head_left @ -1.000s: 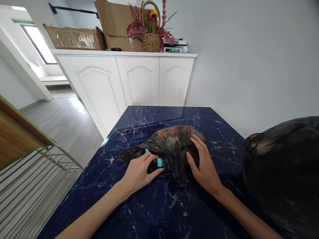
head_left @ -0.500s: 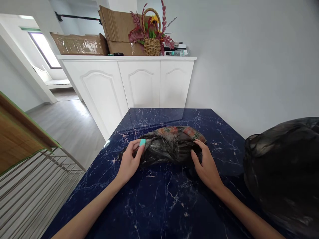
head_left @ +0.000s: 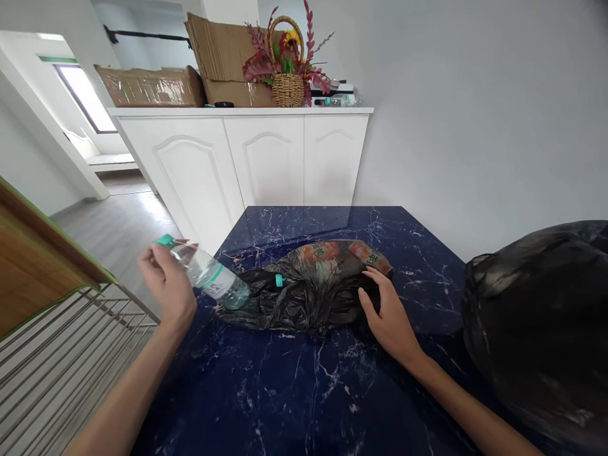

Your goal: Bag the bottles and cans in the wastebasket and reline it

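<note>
A clear plastic bottle [head_left: 209, 272] with a green cap and a white label is held near its neck by my left hand [head_left: 168, 275], tilted, its base at the left end of a black plastic bag [head_left: 304, 304]. The bag lies crumpled on the dark blue marbled table [head_left: 304, 392]. A second green cap [head_left: 279, 280] shows at the bag's opening; whatever is below it is hidden. My right hand [head_left: 387, 310] rests on the bag's right end, thumb and fingers apart. Red and orange packaging [head_left: 370, 254] shows through the bag's far side.
A large full black bag [head_left: 541, 316] stands at the table's right. Beyond the table, a white cabinet [head_left: 266, 158] carries cardboard boxes [head_left: 152, 87], a flower basket [head_left: 288, 90] and bottles. A metal rack [head_left: 71, 354] is at the left.
My left hand has moved left and drawn the bottle out of the bag. The bag's near side has spread toward me, and another green cap now shows. My right hand has barely moved.
</note>
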Demonstrator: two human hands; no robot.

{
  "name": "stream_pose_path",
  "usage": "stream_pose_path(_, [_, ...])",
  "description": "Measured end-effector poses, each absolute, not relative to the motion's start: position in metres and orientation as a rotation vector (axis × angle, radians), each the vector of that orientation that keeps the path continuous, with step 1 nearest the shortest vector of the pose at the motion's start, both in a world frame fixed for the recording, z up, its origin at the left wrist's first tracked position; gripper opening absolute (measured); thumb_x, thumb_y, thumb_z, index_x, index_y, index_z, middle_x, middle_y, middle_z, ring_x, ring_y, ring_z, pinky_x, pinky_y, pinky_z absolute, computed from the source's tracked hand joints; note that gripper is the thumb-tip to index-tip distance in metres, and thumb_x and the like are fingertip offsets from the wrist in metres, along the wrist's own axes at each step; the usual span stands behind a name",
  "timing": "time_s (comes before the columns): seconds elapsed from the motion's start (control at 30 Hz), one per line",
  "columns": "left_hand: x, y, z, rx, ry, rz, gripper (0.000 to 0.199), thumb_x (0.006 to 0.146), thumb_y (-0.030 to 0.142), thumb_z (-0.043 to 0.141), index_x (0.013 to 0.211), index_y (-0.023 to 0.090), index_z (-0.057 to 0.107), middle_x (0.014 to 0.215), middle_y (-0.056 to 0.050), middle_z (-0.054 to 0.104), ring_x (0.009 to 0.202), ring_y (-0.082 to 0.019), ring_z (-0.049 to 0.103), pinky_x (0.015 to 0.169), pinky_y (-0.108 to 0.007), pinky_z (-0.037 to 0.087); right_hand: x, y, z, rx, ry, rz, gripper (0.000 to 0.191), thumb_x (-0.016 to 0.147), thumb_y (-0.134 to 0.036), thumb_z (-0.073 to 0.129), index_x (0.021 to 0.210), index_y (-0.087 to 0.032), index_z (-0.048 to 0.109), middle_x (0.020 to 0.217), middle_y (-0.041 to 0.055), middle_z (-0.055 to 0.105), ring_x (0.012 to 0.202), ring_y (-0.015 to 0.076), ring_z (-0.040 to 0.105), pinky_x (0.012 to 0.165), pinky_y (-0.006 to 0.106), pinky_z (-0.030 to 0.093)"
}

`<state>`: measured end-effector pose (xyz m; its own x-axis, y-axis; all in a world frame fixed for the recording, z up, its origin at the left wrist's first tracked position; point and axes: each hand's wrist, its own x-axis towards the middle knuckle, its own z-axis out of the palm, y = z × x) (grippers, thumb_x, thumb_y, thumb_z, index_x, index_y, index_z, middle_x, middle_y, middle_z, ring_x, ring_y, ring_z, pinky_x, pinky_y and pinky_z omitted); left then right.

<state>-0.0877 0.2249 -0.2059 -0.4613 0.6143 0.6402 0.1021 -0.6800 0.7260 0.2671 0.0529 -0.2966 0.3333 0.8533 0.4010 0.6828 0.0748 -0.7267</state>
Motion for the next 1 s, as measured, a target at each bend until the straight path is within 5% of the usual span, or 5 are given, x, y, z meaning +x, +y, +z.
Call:
stream_pose_path(0.2, [-0.088,0.216,-0.196,1.897,0.986,2.176,0.045,0.107,0.053,0.057,0.131,0.017,0.047,0.113,-0.008,0.068,0.098,-0.018,0.073,0.094,-0.038,0.058,0.267,0.053,-0.299,-1.608,-1.436,0.175,0.049,0.110,-0.052,0.046,0.153,-0.029,0.049,0.160,0.0148,0.051,0.147,0.0365,0.050,0.113,0.062,0.053])
stream_pose_path(0.43, [-0.098,0.216,-0.224,2.038,1.326,1.773,0.061,0.080,0.046,0.088,0.129,0.022,0.060,0.108,-0.004,0.072,0.099,-0.024,0.073,0.097,-0.042,0.058,0.267,0.052,-0.299,-1.628,-1.451,0.192,0.048,0.110,-0.053,0.046,0.151,-0.027,0.049,0.160,0.0145,0.051,0.148,0.0352,0.049,0.117,0.061,0.049])
stream_pose_path(0.73, [-0.120,0.233,-0.236,1.782,1.546,1.963,0.069,0.083,0.050,0.087,0.134,0.020,0.052,0.126,-0.008,0.069,0.121,-0.029,0.067,0.112,-0.048,0.048,0.269,0.051,-0.300,-1.645,-1.472,0.177,0.049,0.109,-0.054,0.045,0.149,-0.026,0.050,0.156,0.0148,0.055,0.145,0.0349,0.053,0.115,0.060,0.050])
stream_pose_path(1.0, [-0.124,0.250,-0.257,1.831,1.610,1.689,0.077,0.078,0.060,0.083,0.136,0.020,0.050,0.134,-0.017,0.065,0.125,-0.037,0.067,0.107,-0.053,0.056,0.267,0.049,-0.299,-1.702,-1.456,0.280,0.053,0.109,-0.058,0.044,0.152,-0.029,0.049,0.162,0.0136,0.050,0.147,0.0374,0.050,0.114,0.060,0.052])
